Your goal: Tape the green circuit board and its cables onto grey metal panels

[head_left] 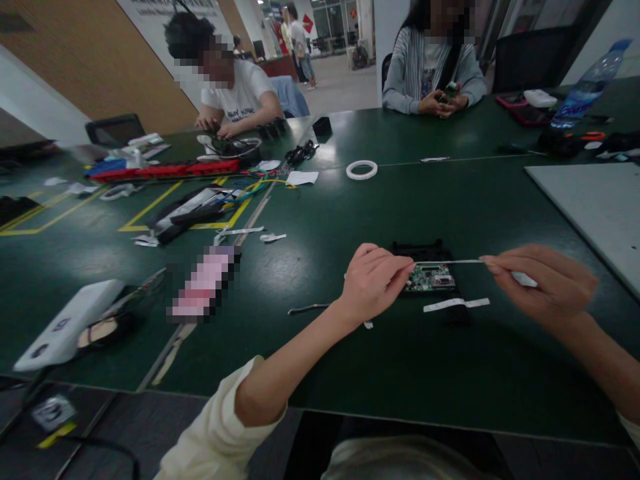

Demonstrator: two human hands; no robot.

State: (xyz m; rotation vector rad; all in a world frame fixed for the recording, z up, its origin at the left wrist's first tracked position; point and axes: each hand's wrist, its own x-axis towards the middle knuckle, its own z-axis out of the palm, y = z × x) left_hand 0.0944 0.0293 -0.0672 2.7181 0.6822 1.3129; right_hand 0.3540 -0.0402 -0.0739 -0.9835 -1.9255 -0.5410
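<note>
My left hand (373, 280) and my right hand (543, 280) each pinch one end of a thin white tape strip (463, 261), stretched level between them. The strip hangs just above a small green circuit board (431, 277) lying on the dark green table (350, 213). Behind the board sits a black plastic housing (419, 250). A second white strip (456, 304) lies flat on the table in front of the board. Both hands have fingers closed in a pinch.
A white tape roll (361, 169) lies farther back. Cables and a red power strip (165, 171) clutter the left. A grey board (595, 210) lies at right, a water bottle (587, 87) behind it. Two other people sit across the table.
</note>
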